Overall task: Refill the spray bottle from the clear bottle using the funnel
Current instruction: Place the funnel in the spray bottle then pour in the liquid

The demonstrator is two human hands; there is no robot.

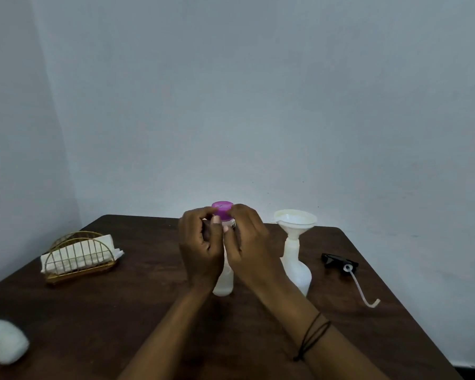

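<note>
The clear bottle (225,281) stands upright at the middle of the dark wooden table (148,311), with a purple cap (222,209) on top. My left hand (200,248) wraps the bottle's upper body. My right hand (247,242) has its fingers closed on the purple cap. Most of the bottle is hidden behind both hands. To the right stands the white spray bottle (299,270), uncapped, with a white funnel (295,220) sitting in its neck. Its black spray head (339,261) with a white dip tube lies on the table further right.
A gold wire napkin holder (78,256) with white napkins sits at the left of the table. A white cloth bundle (3,341) lies at the near left edge. A pale wall stands right behind the table.
</note>
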